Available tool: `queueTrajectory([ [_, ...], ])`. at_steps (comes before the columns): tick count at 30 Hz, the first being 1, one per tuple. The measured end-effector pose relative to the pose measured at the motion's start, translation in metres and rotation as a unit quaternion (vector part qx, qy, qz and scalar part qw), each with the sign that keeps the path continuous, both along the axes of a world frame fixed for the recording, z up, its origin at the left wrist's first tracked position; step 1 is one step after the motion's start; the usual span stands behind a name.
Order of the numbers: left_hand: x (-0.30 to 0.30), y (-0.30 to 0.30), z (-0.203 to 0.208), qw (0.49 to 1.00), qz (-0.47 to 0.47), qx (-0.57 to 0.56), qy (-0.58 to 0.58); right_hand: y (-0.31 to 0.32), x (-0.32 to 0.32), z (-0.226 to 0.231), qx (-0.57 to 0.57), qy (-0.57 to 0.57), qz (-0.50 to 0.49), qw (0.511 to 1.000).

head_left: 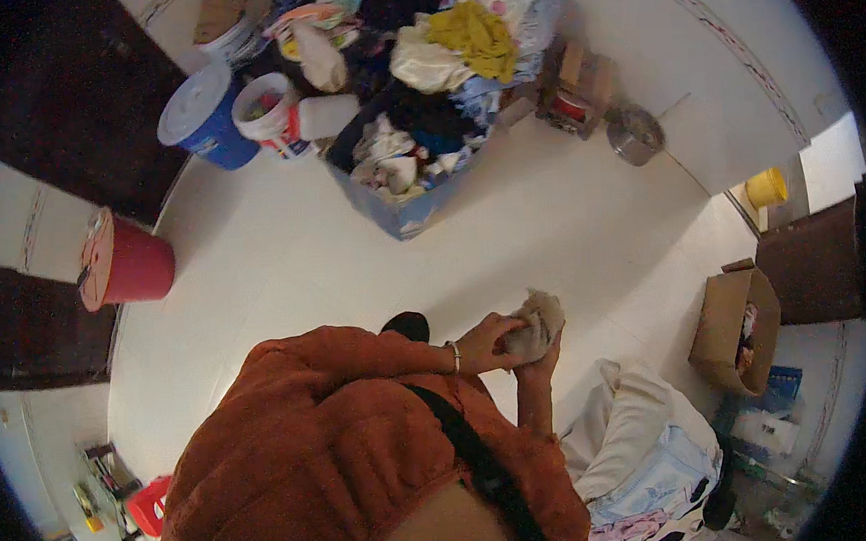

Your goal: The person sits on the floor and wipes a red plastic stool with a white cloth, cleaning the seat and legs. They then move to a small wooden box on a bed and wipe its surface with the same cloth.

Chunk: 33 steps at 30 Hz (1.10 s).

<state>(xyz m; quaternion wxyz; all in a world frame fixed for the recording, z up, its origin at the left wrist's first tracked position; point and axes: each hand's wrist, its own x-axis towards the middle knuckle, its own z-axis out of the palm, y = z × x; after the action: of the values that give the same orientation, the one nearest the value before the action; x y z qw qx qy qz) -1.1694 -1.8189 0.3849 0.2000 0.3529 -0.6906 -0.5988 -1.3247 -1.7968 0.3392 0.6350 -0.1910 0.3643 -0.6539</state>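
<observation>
In front of my body I hold a small bunched greyish-beige cloth (537, 321) with a frayed or fuzzy upper end; I cannot tell what kind of garment it is. My left hand (486, 344), with a pale bracelet at the wrist, reaches in from the left, its fingers closed on the cloth's near side. My right hand (541, 359) comes up from below and grips the cloth from the right. Close to my right arm lies a heap of folded clothes (633, 446), white, light blue and pink.
Ahead stands a blue bin (395, 206) full of clothes, with a larger clothes pile (470, 38) behind it. Blue (212, 125) and white buckets (268, 108) stand left of it, a red bucket (139, 261) further left. A metal pot (634, 135) and an open cardboard box (725, 329) are right.
</observation>
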Motion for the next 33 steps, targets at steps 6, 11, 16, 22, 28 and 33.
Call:
queueTrajectory([
  [6, -0.119, -0.082, -0.003, 0.996, -0.082, 0.02, -0.033, -0.058, -0.1, -0.011, 0.026, -0.233, -0.163, 0.958],
  [11, -0.233, -0.163, 0.015, 0.966, -0.248, 0.071, -0.02, -0.088, -0.198, 0.002, 0.034, -0.298, -0.267, 0.916],
  [16, -0.353, -0.211, 0.011, 0.933, -0.354, 0.027, -0.065, -0.113, -0.292, 0.043, 0.066, -0.088, -0.368, 0.923],
  [22, -0.48, -0.227, -0.003, 0.909, -0.414, -0.018, -0.048, -0.121, -0.39, 0.026, 0.004, -0.27, -0.481, 0.834],
  [28, -0.631, -0.254, -0.019, 0.926, -0.373, 0.036, -0.056, -0.147, -0.548, -0.005, -0.023, -0.314, -0.442, 0.84],
  [33, -0.744, -0.285, -0.029, 0.948, -0.31, 0.077, 0.011, -0.186, -0.681, -0.028, -0.003, -0.229, -0.424, 0.876],
])
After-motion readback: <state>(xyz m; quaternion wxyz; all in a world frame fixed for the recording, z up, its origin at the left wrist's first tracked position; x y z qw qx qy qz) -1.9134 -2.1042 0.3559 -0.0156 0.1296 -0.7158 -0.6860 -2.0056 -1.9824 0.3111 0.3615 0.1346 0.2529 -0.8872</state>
